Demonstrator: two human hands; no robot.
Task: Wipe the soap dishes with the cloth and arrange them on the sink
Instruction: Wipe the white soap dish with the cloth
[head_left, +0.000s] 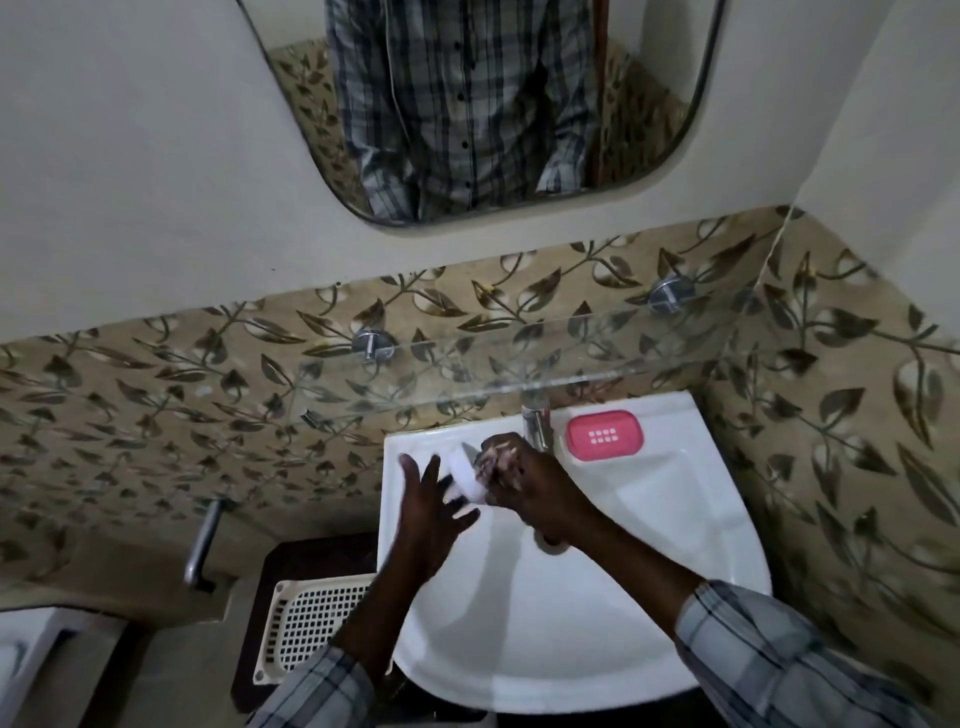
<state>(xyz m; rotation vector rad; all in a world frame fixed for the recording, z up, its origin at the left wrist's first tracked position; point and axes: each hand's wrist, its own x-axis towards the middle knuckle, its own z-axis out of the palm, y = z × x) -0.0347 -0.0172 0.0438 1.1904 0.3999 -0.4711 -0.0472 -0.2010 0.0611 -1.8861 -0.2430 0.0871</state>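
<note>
Over the white sink (597, 623), the left hand (426, 499) is spread open against a white soap dish (464, 475), while the right hand (519, 478) is clenched on a patterned cloth (496, 457) pressed to that dish. A pink soap dish (604, 435) lies on the sink's back ledge, just right of the tap (537, 423), below a glass shelf (519, 364) on leaf-patterned tiles (156, 405).

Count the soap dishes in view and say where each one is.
2. A pink soap dish sits on the sink rim right of the tap; a white soap dish is between the hands over the sink's left rim. Others may be hidden.
</note>
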